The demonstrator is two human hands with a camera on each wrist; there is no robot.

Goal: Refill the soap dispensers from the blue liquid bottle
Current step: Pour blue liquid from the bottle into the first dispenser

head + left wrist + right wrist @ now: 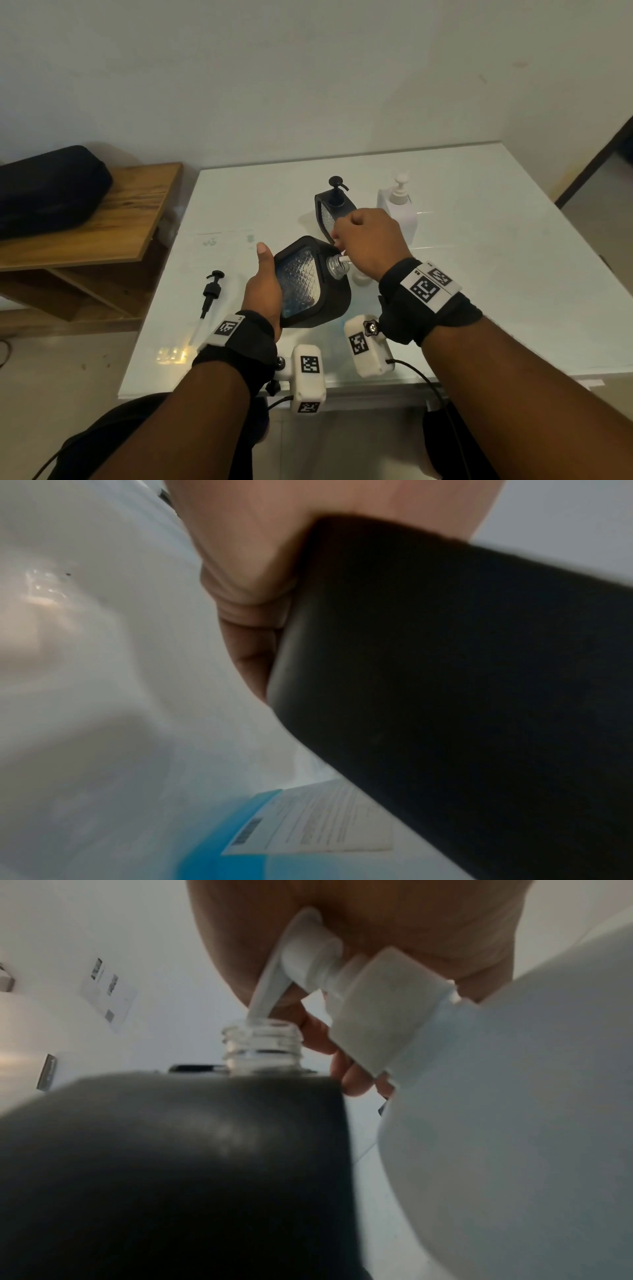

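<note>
Black soap dispenser (313, 282), pump removed, held tilted above the white table (479, 240), its clear threaded neck (334, 264) pointing right. We see the left hand (262, 291) wrapped around its side, thumb up along the textured clear panel. In the right wrist view, the right hand (394, 934) presses on the white pump head (301, 950) of a pale bottle (514, 1096), nozzle tip at the open neck; fingers curl behind the pump collar, though the grip is blurred and we judge it loosely. A blue-labelled bottle (260, 840) lies below the dispenser. A loose black pump (209, 298) lies on the table left. A second black dispenser (334, 209) and white pump bottle (399, 209) stand behind.
</note>
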